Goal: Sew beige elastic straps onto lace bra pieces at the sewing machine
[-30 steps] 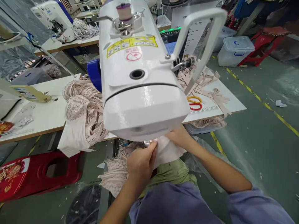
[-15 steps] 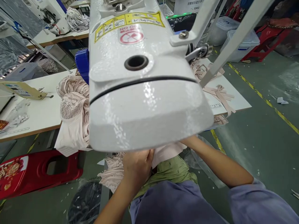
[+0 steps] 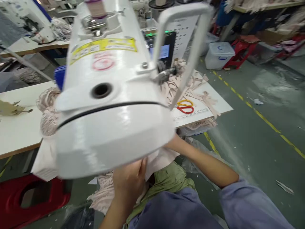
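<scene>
A big white sewing machine head (image 3: 107, 105) fills the middle of the view and blocks the needle area. Just below its front edge my left hand (image 3: 128, 179) is closed on a pale pink fabric piece (image 3: 157, 160), fingers pinched at the cloth's edge. My right forearm reaches under the machine from the right; my right hand is hidden behind the machine body. More pale lace fabric (image 3: 105, 194) hangs down over my lap beside the left hand.
The white table (image 3: 16, 133) carries a heap of pink lace garments (image 3: 47, 108) on the left, pink straps (image 3: 190, 86) and red and yellow scissors (image 3: 186, 106) on the right. A red stool (image 3: 28, 200) stands lower left. A clear storage bin (image 3: 218, 54) sits on the floor behind.
The view has swung and pulled back, so the machine head sits further left and looks blurred. My left hand stays pinched on the pink fabric; my right hand has slipped fully out of sight.
</scene>
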A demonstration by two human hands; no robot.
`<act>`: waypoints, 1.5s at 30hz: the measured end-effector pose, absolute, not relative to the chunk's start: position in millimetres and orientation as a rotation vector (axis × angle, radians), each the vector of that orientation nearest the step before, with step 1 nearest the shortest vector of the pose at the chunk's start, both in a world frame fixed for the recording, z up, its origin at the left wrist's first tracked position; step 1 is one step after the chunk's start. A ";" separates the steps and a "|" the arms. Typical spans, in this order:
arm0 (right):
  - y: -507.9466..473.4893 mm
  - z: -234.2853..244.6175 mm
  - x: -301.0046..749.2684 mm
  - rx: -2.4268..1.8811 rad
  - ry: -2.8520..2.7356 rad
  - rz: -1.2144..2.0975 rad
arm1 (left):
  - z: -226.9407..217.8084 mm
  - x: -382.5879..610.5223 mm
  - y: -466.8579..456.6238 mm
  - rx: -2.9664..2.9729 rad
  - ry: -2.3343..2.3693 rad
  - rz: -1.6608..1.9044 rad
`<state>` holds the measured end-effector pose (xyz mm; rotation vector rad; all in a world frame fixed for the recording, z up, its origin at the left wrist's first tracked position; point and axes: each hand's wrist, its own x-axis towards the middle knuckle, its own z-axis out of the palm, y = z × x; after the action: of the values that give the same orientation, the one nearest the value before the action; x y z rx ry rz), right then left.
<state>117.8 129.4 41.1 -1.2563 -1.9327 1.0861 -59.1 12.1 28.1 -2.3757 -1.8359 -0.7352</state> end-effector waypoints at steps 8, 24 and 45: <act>124.8 60.7 105.2 -1.268 -1.939 1.092 | 53.3 -66.9 13.9 -2.313 -1.662 -0.698; 128.8 48.7 114.5 -1.182 -1.912 1.040 | 54.9 -59.3 16.8 -2.332 -1.572 -0.709; 126.9 58.4 123.7 -1.162 -1.892 1.007 | 52.5 -54.5 15.5 -2.431 -1.483 -0.838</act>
<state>123.7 126.9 58.4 -1.1617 -1.8918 1.0066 -54.5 15.5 52.5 -2.4311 -1.4833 -0.8377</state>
